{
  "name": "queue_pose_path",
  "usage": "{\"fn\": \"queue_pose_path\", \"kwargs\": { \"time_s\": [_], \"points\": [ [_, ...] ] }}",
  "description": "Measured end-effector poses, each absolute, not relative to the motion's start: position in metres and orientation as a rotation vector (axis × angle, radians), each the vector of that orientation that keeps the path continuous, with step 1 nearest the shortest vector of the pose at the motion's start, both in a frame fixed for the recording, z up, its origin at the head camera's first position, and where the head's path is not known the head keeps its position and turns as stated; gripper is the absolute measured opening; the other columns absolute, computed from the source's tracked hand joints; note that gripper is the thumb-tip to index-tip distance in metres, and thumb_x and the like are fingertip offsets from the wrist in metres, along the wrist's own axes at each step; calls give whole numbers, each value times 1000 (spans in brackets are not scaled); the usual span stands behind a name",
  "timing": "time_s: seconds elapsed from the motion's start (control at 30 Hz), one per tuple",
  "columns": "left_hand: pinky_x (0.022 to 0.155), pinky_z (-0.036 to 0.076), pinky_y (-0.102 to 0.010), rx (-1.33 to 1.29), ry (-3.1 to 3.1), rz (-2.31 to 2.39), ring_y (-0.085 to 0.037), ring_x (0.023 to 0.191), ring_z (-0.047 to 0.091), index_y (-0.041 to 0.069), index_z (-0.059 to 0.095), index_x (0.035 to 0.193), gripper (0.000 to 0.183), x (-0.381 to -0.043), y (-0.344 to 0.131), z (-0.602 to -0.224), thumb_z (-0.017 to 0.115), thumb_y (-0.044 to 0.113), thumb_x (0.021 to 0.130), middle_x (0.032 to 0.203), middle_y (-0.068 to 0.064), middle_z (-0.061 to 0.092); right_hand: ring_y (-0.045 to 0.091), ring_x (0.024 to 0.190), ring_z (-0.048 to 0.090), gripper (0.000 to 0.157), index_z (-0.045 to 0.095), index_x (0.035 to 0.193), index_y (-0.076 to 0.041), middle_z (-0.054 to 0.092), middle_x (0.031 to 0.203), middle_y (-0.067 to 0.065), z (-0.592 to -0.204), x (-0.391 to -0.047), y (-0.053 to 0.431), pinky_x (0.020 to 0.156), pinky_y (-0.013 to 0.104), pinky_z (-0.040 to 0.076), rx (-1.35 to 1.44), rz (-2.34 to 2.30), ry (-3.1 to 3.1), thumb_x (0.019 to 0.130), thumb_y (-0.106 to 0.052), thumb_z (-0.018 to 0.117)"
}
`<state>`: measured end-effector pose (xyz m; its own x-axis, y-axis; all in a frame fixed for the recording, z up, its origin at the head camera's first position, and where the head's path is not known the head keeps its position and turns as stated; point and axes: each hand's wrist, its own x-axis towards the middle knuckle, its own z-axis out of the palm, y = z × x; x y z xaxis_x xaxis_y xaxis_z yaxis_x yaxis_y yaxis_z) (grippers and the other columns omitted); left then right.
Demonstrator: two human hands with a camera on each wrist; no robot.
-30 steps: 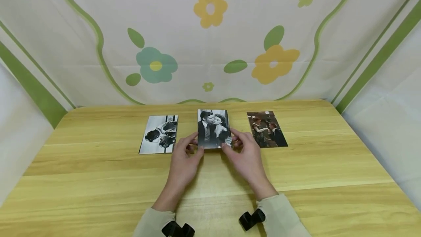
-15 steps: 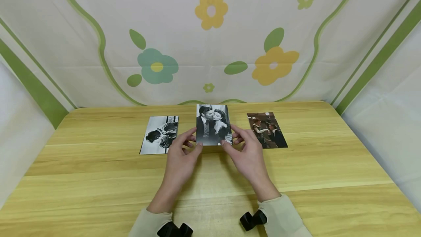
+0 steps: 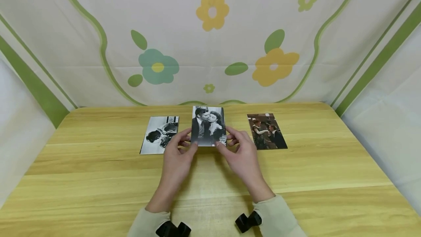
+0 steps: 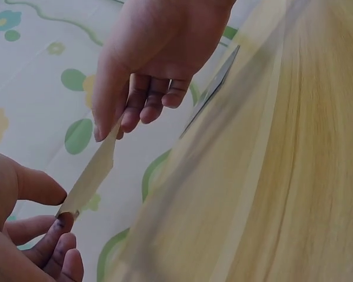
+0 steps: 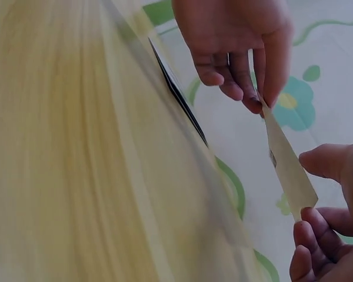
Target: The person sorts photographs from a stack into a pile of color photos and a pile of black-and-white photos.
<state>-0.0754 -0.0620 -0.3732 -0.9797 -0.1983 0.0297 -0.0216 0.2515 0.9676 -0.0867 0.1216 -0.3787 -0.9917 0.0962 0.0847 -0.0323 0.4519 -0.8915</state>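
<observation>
A black-and-white photo card (image 3: 208,126) of a couple is held just above the table, facing me with its far edge tipped up. My left hand (image 3: 177,155) pinches its lower left edge, the thumb on the front. On the other side my right hand (image 3: 242,155) pinches the lower right edge in the same way. Both wrist views show the card (image 4: 89,179) nearly edge-on, its pale back visible, between the left hand (image 4: 156,53) and the right hand (image 5: 335,217). Another black-and-white photo card (image 3: 158,134) lies left of my left hand, which covers its lower right corner.
A colour photo card (image 3: 268,131) lies flat to the right of my right hand. The wooden table (image 3: 98,182) runs back to a white curtain (image 3: 210,46) with flower prints. Each sleeve carries a black device (image 3: 248,221) at the wrist.
The held photo card has been raised a little from the table and has shifted slightly left, both hands moving with it. The two cards on the table have stayed in place.
</observation>
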Motion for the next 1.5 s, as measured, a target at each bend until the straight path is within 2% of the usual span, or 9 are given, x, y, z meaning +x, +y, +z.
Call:
{"fn": "queue_pose_path", "kwargs": {
  "time_s": [0.1, 0.23, 0.47, 0.63, 0.83, 1.0, 1.2, 1.33, 1.5],
  "points": [
    [91, 48, -26, 269, -2354, -1808, -26, 111, 61, 9, 66, 144, 46, -76, -71, -375, 68, 1, 98, 124, -16, 68, 19, 103, 61, 62, 63, 150, -14, 64, 116, 4, -381, -88, 108, 88, 30, 54, -20, 1636, -2560, 94, -29, 84],
    [88, 46, -20, 369, -2329, -1785, -23, 111, 59, 9, 65, 145, 49, -76, -89, -374, 63, -2, 97, 126, -17, 67, 17, 103, 62, 60, 62, 150, -12, 66, 117, 4, -383, -92, 84, 89, 30, 55, 36, 1714, -2557, 97, -34, 80],
    [79, 43, -11, 523, -2287, -1690, -18, 106, 55, 5, 65, 145, 47, -81, -127, -371, 60, 1, 98, 125, -18, 64, 19, 101, 64, 54, 64, 146, -6, 68, 118, 8, -385, -98, 39, 86, 28, 57, 104, 1796, -2532, 95, -16, 76],
    [77, 42, -12, 627, -2235, -1607, -18, 106, 54, 4, 68, 141, 44, -81, -144, -371, 62, 3, 98, 123, -17, 65, 20, 100, 66, 54, 64, 146, -6, 68, 116, 8, -383, -100, 13, 86, 25, 55, 155, 1832, -2524, 94, -10, 74],
    [83, 41, -20, 668, -2201, -1606, -19, 106, 53, 2, 68, 141, 44, -82, -151, -375, 62, 3, 98, 124, -16, 63, 18, 99, 65, 55, 64, 147, -8, 68, 114, 4, -383, -101, 3, 85, 24, 54, 154, 1814, -2557, 93, -7, 74],
    [91, 40, -29, 662, -2232, -1574, -28, 114, 55, -1, 67, 141, 43, -83, -154, -379, 63, 2, 98, 132, -21, 61, 14, 94, 61, 57, 64, 147, -6, 67, 111, 4, -387, -103, 1, 82, 23, 51, 147, 1775, -2613, 91, -5, 74],
    [100, 36, -45, 671, -2367, -1413, -42, 132, 40, -2, 69, 138, 42, -83, -160, -393, 67, 8, 97, 142, -27, 53, 11, 88, 54, 54, 65, 145, -3, 65, 107, 2, -395, -104, -2, 77, 23, 47, 181, 1666, -2716, 92, -9, 76],
    [106, 30, -58, 653, -2483, -1293, -49, 137, 31, -4, 69, 136, 43, -83, -164, -402, 69, 11, 96, 145, -31, 49, 12, 88, 52, 54, 66, 144, -2, 63, 104, 1, -395, -105, -2, 78, 25, 46, 206, 1587, -2796, 92, -13, 76],
    [108, 29, -62, 637, -2513, -1250, -51, 135, 31, -4, 69, 136, 44, -84, -167, -405, 71, 12, 95, 143, -32, 50, 11, 86, 51, 56, 67, 143, -1, 61, 101, 0, -396, -108, -3, 76, 25, 45, 227, 1506, -2846, 90, -15, 77]
  ]
}}
